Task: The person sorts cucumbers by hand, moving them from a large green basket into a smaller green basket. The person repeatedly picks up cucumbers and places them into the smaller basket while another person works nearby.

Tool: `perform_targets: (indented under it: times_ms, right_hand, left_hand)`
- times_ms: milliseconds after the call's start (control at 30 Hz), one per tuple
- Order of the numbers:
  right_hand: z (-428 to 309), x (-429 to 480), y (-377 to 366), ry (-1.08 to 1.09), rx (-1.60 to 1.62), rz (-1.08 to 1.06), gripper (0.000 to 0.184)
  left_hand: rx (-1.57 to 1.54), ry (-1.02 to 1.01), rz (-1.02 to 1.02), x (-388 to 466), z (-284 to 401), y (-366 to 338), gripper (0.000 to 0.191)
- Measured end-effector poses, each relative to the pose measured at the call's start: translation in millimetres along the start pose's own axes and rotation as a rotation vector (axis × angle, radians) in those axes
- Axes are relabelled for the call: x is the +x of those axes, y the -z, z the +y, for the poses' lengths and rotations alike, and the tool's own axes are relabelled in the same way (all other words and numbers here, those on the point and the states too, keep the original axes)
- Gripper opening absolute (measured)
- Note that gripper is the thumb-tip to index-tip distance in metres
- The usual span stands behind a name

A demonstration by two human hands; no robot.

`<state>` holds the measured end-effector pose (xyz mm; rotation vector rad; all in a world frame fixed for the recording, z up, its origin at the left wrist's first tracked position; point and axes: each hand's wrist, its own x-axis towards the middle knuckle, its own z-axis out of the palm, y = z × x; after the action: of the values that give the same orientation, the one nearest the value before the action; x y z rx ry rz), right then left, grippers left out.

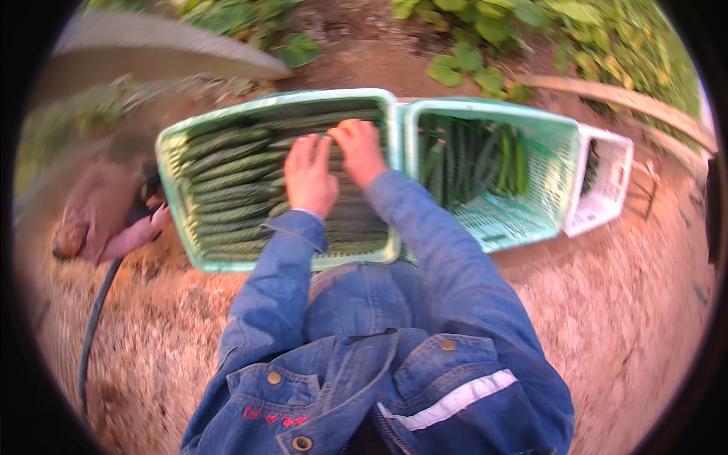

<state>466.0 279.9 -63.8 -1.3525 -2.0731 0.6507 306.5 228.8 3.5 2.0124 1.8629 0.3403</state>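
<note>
Rows of long green cucumbers (230,190) lie side by side in a green plastic crate (173,156) in front of me. Both my hands are over the middle of this crate. My left hand (311,173) rests at the cucumbers, fingers pointing away from me and thumb hidden. My right hand (359,149) is a little farther off, its fingertips bent close to those of my left hand. Blur and the backs of my hands hide whether either one grips a cucumber. A second green crate (554,122), to the right, holds more cucumbers (463,162) at its far left part.
A white plastic crate (608,193) stands beyond the second green one. At the left, a person (102,210) in a pinkish top has a hand by my crate's left edge. A dark hose (94,330) crosses the soil. Leafy plants (489,28) and a curved beam (614,102) lie beyond.
</note>
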Motion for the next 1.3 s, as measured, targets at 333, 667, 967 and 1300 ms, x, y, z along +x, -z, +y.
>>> perform_targets:
  times_ms: [333,667,967,1300]
  right_hand:
    - [-25.8,-22.8,134.6,-0.185,0.055,0.301,0.030]
    - [234.3,-264.7,124.7,-1.370,-0.167,-0.051,0.049]
    - [272.1,-266.5,90.3,-1.263,-0.218,-0.112,0.053]
    - [217.6,-269.7,212.5,-1.454,0.861,0.111,0.023]
  left_hand:
    - [0.187,-0.082,-0.185,16.4,-19.6,-23.2,0.065]
    - [0.187,-0.130,-0.135,18.3,-21.5,-30.6,0.065]
    - [0.165,-0.056,-0.081,10.1,-17.2,-29.6,0.066]
    - [0.136,0.070,-0.104,-0.6,-12.6,-33.2,0.067]
